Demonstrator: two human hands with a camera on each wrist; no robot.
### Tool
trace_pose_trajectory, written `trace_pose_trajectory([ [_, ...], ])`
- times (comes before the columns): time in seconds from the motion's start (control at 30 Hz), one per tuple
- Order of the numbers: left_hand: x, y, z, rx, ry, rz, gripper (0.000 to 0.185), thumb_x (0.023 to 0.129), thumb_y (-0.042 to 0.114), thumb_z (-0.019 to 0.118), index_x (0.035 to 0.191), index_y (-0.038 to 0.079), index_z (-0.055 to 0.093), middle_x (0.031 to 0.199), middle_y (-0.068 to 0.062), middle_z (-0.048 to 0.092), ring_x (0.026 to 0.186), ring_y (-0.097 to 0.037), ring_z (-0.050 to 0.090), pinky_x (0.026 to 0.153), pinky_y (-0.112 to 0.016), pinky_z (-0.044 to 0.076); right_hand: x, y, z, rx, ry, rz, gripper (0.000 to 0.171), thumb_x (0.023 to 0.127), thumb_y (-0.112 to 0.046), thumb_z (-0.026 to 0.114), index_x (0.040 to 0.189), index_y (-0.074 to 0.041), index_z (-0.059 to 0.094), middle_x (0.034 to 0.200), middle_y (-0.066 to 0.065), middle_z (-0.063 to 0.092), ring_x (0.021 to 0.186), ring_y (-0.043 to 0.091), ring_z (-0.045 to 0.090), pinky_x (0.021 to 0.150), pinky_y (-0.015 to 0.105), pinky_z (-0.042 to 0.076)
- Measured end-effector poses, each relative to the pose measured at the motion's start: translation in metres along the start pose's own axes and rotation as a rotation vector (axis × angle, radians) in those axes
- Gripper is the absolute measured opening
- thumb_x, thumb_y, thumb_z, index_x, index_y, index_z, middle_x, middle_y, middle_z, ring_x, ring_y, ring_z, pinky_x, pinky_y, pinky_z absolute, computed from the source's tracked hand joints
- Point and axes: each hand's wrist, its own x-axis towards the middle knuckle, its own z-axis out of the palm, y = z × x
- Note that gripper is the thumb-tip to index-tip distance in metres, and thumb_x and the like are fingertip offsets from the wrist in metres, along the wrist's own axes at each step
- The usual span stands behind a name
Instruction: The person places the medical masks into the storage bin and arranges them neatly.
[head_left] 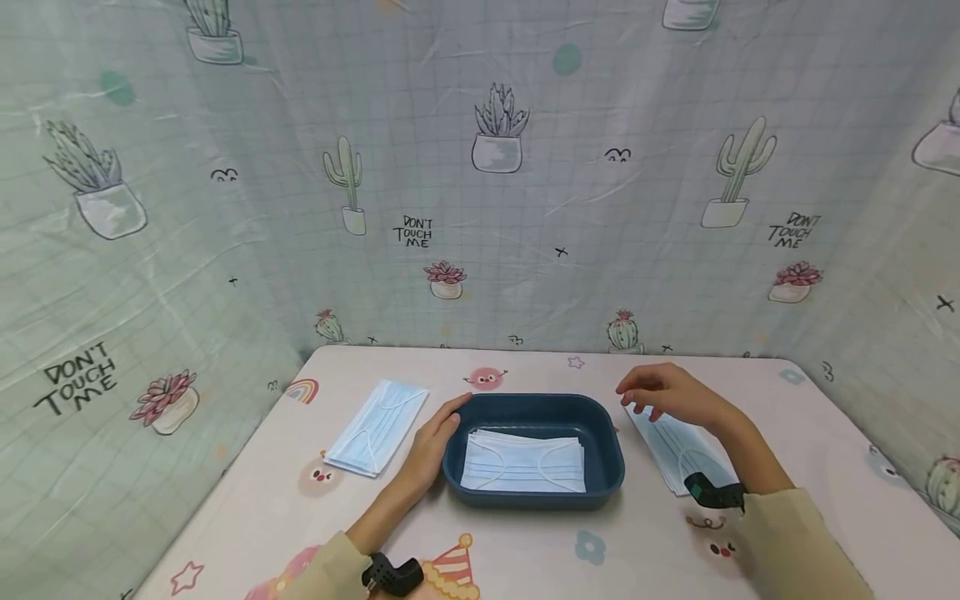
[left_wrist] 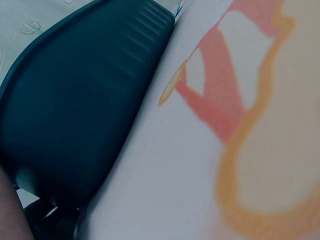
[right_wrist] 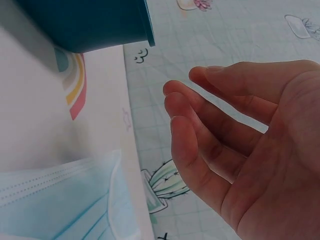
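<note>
A dark blue tray (head_left: 609,450) stands in the middle of the table and holds a stack of light blue face masks (head_left: 525,462). My left hand (head_left: 435,442) rests with straight fingers against the tray's left wall (left_wrist: 75,110). Hovering just above another blue mask (head_left: 678,450) that lies right of the tray, my right hand (head_left: 663,396) has loosely curled fingers (right_wrist: 200,130) and holds nothing. That mask (right_wrist: 65,200) shows under the palm in the right wrist view. A third pile of masks (head_left: 377,427) lies left of the tray.
The table (head_left: 525,550) has a pale cover printed with cartoons, among them a party hat (head_left: 453,571) near the front. Cactus-print curtains (head_left: 480,167) close off the back and both sides.
</note>
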Motion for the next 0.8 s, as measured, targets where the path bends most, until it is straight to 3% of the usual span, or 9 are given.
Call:
trace_pose_trajectory([
  [0.13,0.000,0.000,0.001,0.000,0.001,0.001,0.041,0.111,0.025,0.041,0.150,0.028,0.054,0.158,0.004,0.051,0.154,-0.021,0.038,0.130,-0.051,0.023,-0.001,0.004,0.000,0.014,-0.004,0.005,0.027,0.103,-0.016,0.060,0.123,0.001,0.067,0.114,0.022,0.073,0.089,0.023,0.069,0.069,0.031,0.063],
  [0.47,0.001,0.000,0.000,0.000,0.000,0.020,0.042,0.112,0.028,0.039,0.151,0.024,0.053,0.159,0.000,0.051,0.154,-0.025,0.037,0.130,-0.053,0.023,0.001,0.012,-0.001,0.023,-0.003,0.030,0.028,0.103,-0.015,0.060,0.124,0.002,0.067,0.113,0.020,0.074,0.092,0.033,0.070,0.069,0.032,0.063],
  [0.63,0.001,0.000,0.000,0.029,0.001,0.020,0.044,0.113,0.034,0.034,0.152,0.024,0.051,0.160,0.000,0.049,0.155,-0.025,0.036,0.130,-0.053,0.022,0.002,0.015,0.001,0.009,-0.009,0.043,0.028,0.103,-0.016,0.060,0.124,0.001,0.068,0.111,0.018,0.075,0.090,0.028,0.071,0.068,0.032,0.063],
  [0.8,-0.001,0.002,0.001,0.003,-0.001,0.019,0.043,0.112,0.029,0.038,0.151,0.022,0.053,0.160,-0.002,0.050,0.155,-0.027,0.036,0.129,-0.056,0.021,0.000,0.015,0.001,-0.005,-0.015,0.052,0.028,0.103,-0.017,0.060,0.123,0.000,0.068,0.110,0.017,0.075,0.088,0.022,0.070,0.068,0.032,0.063],
])
